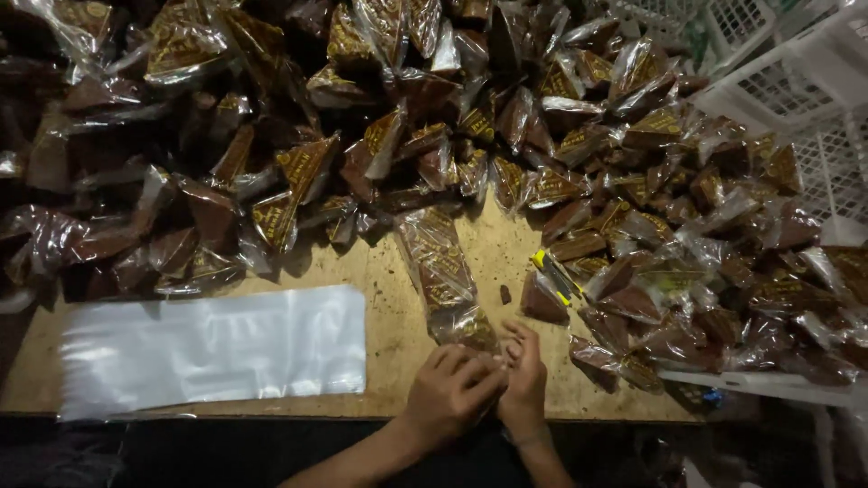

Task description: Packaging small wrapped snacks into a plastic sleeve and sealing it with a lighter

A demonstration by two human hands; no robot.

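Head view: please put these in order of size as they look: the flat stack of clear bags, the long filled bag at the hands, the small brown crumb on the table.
1. Flat stack of clear bags, largest.
2. Long filled bag, clearly smaller.
3. Small brown crumb, smallest by far.

A long clear-plastic packet of brown wedges is seen at lower centre of the wooden table, flat clear bags at lower left, white plastic crates at upper right.

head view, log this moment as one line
left hand and right hand: pinching end of long packet | clear bag left | packet pile behind | table
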